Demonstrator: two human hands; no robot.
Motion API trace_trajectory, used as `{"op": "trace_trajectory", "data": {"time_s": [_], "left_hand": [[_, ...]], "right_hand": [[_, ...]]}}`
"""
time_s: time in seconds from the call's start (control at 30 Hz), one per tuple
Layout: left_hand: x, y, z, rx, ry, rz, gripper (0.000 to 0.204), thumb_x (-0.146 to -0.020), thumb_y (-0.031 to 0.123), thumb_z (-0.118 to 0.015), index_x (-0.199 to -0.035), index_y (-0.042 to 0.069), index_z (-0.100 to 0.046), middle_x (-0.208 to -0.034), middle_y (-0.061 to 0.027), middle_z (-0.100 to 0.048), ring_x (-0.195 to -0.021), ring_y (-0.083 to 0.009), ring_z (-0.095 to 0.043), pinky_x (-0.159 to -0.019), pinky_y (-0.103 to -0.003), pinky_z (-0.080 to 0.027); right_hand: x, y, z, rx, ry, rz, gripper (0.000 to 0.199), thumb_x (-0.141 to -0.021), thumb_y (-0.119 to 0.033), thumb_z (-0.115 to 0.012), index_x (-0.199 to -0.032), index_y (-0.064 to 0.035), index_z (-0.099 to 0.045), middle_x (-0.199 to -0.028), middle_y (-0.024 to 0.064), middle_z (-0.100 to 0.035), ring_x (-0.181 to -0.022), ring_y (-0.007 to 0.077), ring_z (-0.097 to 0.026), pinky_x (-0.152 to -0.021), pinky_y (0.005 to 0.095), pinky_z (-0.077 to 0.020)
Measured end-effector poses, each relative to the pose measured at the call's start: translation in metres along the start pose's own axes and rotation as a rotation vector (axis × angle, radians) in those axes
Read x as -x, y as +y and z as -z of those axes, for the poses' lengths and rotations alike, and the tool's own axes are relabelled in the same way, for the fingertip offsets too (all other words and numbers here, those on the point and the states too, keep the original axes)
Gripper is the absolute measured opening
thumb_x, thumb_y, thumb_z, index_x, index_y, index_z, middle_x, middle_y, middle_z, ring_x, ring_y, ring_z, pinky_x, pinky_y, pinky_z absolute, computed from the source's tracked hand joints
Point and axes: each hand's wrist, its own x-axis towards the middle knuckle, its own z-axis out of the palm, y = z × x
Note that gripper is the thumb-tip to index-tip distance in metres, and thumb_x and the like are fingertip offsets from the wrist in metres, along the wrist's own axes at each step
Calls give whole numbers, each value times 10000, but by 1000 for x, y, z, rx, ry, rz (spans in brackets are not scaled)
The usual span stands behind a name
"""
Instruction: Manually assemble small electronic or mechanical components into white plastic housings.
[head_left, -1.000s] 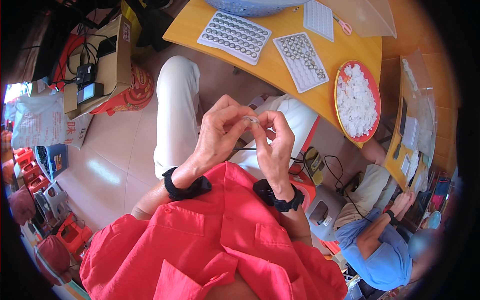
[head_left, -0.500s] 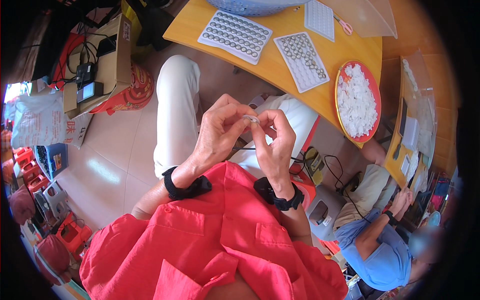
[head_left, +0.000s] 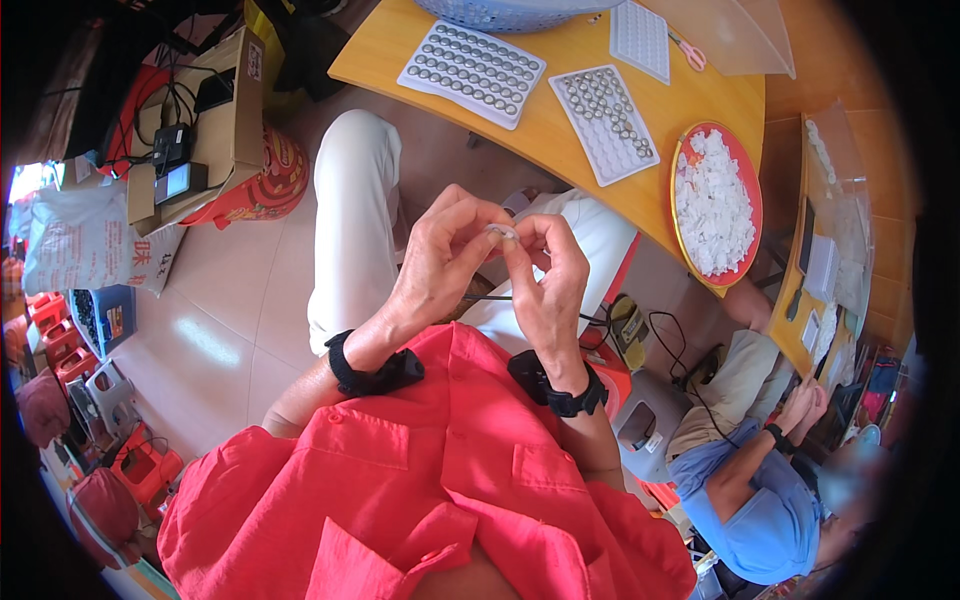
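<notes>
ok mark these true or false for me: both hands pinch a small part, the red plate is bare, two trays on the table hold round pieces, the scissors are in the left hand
1. Both hands, left hand and right hand, pinch one small pale part: true.
2. The red plate is bare: false, it is heaped with white pieces.
3. Two white trays on the wooden table hold round pieces: true.
4. The scissors are in the left hand: false, they lie on the table.
</notes>
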Motion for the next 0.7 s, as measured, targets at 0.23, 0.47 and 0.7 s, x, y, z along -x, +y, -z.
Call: {"op": "trace_trajectory", "data": {"time_s": [0.23, 0.47, 0.7], "left_hand": [[0, 2, 6, 39, -92, 98, 105, -864, -37, -508, -961, -28, -548, -971, -33, -438, -914, -130, -581, -828, -258, -511], [-1, -3, 1, 101, 3, 61, 62, -823, -20, -556, -874, -12, -590, -915, -50, -474, -791, -125, -581, -695, -244, -484], [1, -4, 0, 80, 33, 38, 72, -828, -29, -543, -877, -6, -591, -914, -45, -467, -785, -120, -573, -685, -239, -485]], "right_hand": [[1, 5, -1, -100, 1, -41, 97, -795, -1, -608, -843, 2, -524, -744, 55, -536, -636, 122, -544, -577, 252, -452], [4, 6, -5, 39, 7, 49, 95, -803, 22, -584, -857, 7, -507, -762, 62, -534, -665, 131, -560, -602, 243, -460], [5, 8, -7, 117, 21, 103, 82, -826, 15, -579, -869, 10, -508, -765, 44, -547, -675, 91, -563, -619, 215, -471]]}}
